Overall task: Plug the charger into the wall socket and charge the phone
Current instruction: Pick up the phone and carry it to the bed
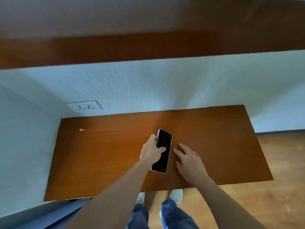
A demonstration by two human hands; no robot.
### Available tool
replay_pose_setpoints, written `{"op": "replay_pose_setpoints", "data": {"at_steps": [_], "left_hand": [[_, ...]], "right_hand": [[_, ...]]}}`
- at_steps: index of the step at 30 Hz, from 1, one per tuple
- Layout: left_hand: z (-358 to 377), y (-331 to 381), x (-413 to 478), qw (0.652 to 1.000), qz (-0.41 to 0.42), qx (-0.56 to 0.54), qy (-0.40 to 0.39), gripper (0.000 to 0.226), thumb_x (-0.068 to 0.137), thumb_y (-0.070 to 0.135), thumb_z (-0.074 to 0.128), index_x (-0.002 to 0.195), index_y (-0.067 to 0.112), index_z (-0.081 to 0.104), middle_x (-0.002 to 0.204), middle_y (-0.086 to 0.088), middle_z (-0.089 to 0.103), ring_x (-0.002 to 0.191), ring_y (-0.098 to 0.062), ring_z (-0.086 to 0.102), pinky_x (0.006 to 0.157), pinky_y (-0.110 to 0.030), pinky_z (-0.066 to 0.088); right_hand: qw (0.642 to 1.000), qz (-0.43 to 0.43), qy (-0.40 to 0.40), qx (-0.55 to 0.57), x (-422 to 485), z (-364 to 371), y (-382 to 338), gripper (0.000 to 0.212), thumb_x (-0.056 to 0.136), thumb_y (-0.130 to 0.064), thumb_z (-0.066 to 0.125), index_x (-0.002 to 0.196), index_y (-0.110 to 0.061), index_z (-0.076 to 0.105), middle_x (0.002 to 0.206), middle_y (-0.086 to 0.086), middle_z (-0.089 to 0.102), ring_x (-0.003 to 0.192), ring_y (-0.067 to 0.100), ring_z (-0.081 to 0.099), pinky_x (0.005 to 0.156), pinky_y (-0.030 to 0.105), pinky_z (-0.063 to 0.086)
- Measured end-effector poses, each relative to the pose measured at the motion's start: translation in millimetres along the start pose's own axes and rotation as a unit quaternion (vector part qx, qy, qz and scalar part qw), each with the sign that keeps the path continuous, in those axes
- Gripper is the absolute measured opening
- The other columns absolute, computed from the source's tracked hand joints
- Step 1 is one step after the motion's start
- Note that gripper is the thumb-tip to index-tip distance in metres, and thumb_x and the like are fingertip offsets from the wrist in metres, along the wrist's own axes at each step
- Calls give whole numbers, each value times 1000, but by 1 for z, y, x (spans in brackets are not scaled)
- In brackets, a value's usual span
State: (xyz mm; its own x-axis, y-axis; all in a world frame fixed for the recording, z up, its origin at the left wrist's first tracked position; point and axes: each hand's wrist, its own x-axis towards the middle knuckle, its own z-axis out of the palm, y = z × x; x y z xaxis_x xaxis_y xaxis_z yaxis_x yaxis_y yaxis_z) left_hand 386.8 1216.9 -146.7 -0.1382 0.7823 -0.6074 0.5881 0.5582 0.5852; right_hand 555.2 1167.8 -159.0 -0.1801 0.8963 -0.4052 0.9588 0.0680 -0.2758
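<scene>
A phone (163, 151) with a dark screen and a pale case is held screen-up over the middle of the brown wooden table (105, 156). My left hand (151, 150) grips it from its left side, thumb across the screen. Just right of the phone, my right hand (189, 160) hovers with fingers spread and holds nothing. A white wall socket (84, 106) sits on the pale wall above the table's far left corner, with nothing plugged in. No charger or cable is in view.
A small red-and-white scrap (82, 129) lies on the table near the far left. A brown wooden shelf (148, 47) runs along the wall above. Wooden floor (283, 162) lies to the right, and my shoes (176, 196) stand at the table's near edge.
</scene>
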Motion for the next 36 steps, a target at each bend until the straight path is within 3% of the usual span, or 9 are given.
{"op": "replay_pose_setpoints", "data": {"at_steps": [4,10,13,17,21,24,28,33,36], "left_hand": [[-15,6,-25,989,6,-147,-3,26,93,27,67,111,29,48,116,5,63,100,-15,61,74,-28,55],[-46,18,-64,958,31,-281,-44,16,96,27,63,105,31,51,114,-1,67,102,-24,66,89,-49,59],[-52,25,-79,946,31,-319,-52,21,95,29,64,111,34,52,113,-3,68,102,-28,67,90,-54,57],[-57,30,-91,928,44,-363,-67,23,97,25,62,118,28,53,111,-5,70,99,-30,69,85,-54,60],[-60,29,-95,925,53,-368,-76,24,97,25,61,119,28,53,112,-4,70,98,-28,70,81,-47,62],[-61,25,-98,921,52,-377,-81,24,97,24,61,119,28,53,110,-3,69,97,-28,70,78,-44,63],[-60,18,-98,930,69,-349,-96,26,97,27,61,121,29,52,114,-2,68,99,-27,69,85,-50,61],[-54,9,-94,950,95,-269,-124,45,91,40,66,131,35,46,124,3,64,107,-23,66,89,-47,60],[-42,8,-96,955,117,-215,-168,47,91,42,66,132,37,45,122,4,63,104,-21,66,85,-45,62]], "right_hand": [[990,22,96,101,-11,-23,-9,37,103,-36,40,138,-31,51,150,-7,45,136,12,43,120,37,28],[923,77,164,341,-50,-49,-36,33,94,-51,39,114,-34,60,109,-16,64,97,6,61,91,26,54],[884,65,157,435,-60,-56,-56,23,92,-48,43,100,-36,62,90,-12,70,84,7,65,74,24,58],[846,67,143,509,-69,-59,-77,28,93,-46,46,101,-25,64,91,-5,71,84,10,68,65,26,61],[840,66,126,523,-71,-60,-83,40,87,-55,46,99,-20,63,85,3,70,58,10,63,44,17,47],[841,73,123,523,-74,-58,-87,38,88,-55,47,96,-21,63,81,1,68,54,10,59,42,16,43],[833,97,127,530,-80,-49,-92,29,95,-47,50,93,-22,63,85,-1,72,74,26,69,53,28,53],[822,129,167,529,-96,-37,-102,22,98,-36,53,89,-20,63,78,-9,71,72,9,69,57,21,52],[800,167,197,542,-115,-27,-102,25,99,-37,52,93,-16,64,81,-2,72,71,19,70,53,24,53]]}}
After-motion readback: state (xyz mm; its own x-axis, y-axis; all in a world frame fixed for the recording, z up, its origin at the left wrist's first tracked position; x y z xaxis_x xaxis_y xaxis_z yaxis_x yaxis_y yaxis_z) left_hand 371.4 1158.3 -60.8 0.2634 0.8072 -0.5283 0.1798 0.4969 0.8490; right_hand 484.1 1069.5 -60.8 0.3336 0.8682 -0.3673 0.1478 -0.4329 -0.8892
